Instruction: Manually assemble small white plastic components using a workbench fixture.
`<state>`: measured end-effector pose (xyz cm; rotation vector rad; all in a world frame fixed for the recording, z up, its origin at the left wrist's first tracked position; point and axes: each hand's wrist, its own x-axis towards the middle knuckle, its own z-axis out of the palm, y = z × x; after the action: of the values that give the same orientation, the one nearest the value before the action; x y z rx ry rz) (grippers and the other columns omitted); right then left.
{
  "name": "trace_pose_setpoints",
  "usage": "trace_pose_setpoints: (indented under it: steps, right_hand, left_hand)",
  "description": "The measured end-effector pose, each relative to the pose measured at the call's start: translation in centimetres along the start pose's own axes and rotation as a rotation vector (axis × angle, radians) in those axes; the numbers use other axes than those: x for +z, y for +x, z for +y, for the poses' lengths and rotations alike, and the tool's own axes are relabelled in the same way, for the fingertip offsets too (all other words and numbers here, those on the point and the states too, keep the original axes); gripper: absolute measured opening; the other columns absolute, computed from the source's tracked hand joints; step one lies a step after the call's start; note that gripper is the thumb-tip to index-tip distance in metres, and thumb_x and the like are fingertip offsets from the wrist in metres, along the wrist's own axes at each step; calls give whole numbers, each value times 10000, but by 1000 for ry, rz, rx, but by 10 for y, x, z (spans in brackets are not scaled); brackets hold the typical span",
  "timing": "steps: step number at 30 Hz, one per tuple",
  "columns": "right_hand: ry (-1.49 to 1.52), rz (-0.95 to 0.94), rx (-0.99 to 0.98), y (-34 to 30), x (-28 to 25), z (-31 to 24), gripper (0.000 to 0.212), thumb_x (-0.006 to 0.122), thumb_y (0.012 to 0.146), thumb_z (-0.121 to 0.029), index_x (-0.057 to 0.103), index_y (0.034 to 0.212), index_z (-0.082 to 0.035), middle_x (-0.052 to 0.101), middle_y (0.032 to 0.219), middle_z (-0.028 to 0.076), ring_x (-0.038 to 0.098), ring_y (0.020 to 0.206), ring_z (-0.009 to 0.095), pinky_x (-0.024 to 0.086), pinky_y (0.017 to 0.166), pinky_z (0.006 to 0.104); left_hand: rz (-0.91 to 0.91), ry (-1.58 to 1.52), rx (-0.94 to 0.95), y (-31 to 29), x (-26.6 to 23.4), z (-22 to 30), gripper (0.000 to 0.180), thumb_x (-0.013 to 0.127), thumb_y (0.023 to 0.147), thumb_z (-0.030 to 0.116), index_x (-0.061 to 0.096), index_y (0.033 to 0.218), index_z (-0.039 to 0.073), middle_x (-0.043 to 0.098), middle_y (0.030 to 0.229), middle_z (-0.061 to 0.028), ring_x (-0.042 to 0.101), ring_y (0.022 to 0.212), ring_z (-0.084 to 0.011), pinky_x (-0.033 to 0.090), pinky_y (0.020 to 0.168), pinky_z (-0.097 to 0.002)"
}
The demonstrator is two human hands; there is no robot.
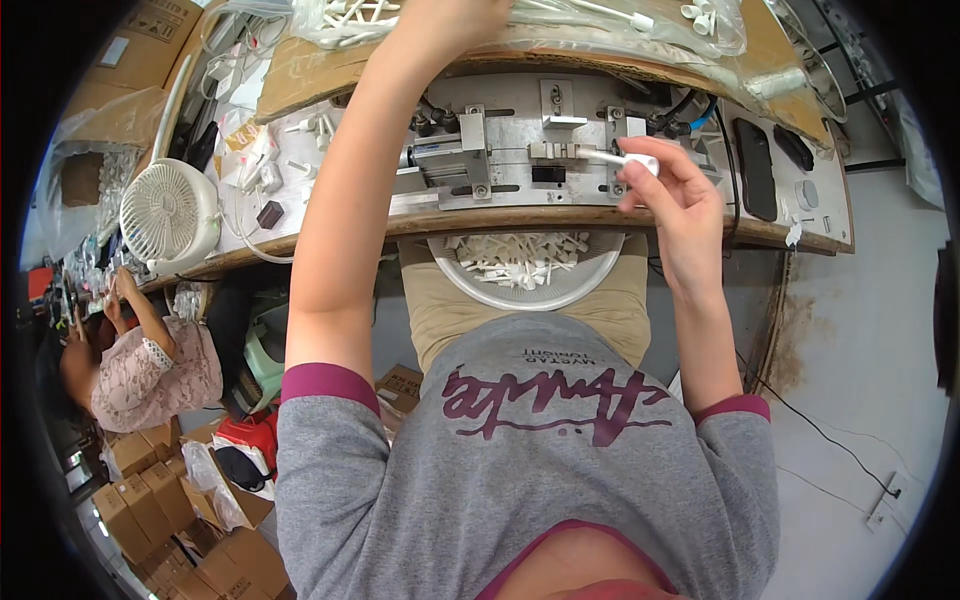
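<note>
Between the thumb and fingers of my right hand (672,190) is a white plastic piece (640,162) with a thin stem and a wider cup-like end. Its stem points left, with the tip at the small metal clamp block (556,151) of a bench fixture (450,155). My left arm stretches over the bench to the far edge. There my left hand (462,22) is by a clear plastic bag (600,38) of similar white stemmed pieces; its fingers are cut off by the picture's top edge.
A bowl (525,300) of white pieces rests on my lap. Left on the bench stand a white fan (170,215) and loose white parts (262,165). A dark phone (755,170) lies at the right. Another person (160,365) works at far left, near cardboard boxes (150,505).
</note>
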<state>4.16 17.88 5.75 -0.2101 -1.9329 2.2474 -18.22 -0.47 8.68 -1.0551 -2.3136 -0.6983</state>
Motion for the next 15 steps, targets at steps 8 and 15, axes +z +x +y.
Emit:
trace_pose_setpoints:
  steps: [8,15]
  right_hand:
    - [-675,-87,-516,-11,13,43,258,783,748,-31,666,977,-15,665,1170,101,698,891,202,604,700,295]
    - [-1304,-162,-821,0,18,84,220,693,709,-54,664,926,-37,708,1148,85,645,602,177,511,538,272]
  left_hand:
    - [-41,-35,-10,-10,-4,28,175,638,868,119,711,979,4,674,908,-192,647,861,-373,509,803,-437]
    - [208,-352,-139,-32,-44,76,128,707,858,73,693,936,-28,655,835,-86,566,586,-121,430,528,-253]
